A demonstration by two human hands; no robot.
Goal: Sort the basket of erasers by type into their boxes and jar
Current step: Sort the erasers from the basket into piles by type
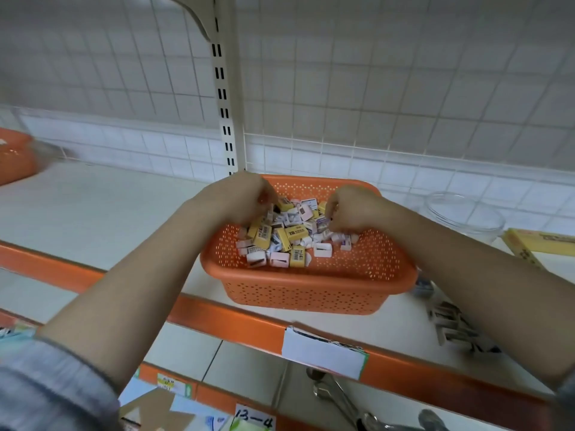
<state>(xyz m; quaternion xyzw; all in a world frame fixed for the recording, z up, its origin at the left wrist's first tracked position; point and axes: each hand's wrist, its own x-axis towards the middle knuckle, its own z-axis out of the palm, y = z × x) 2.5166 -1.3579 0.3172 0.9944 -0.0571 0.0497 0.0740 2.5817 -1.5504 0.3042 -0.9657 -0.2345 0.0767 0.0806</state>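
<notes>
An orange perforated basket (311,290) stands on the white shelf and holds several mixed erasers (280,237): yellow-sleeved ones, white ones and pink ones. Both hands reach into its far half. My left hand (239,197) has its fingers curled down into the pile by a yellow eraser (284,204). My right hand (351,209) is curled over small erasers at the pile's right side; what its fingers hold is hidden. A clear glass jar (463,213) lies to the right. A yellow box (535,241) sits at the far right.
Several sleeved erasers (457,328) lie loose on the shelf right of the basket. A second orange basket (15,157) sits at the far left. The shelf front carries an orange rail with a white label (323,353). A lower shelf holds metal scissors (339,396).
</notes>
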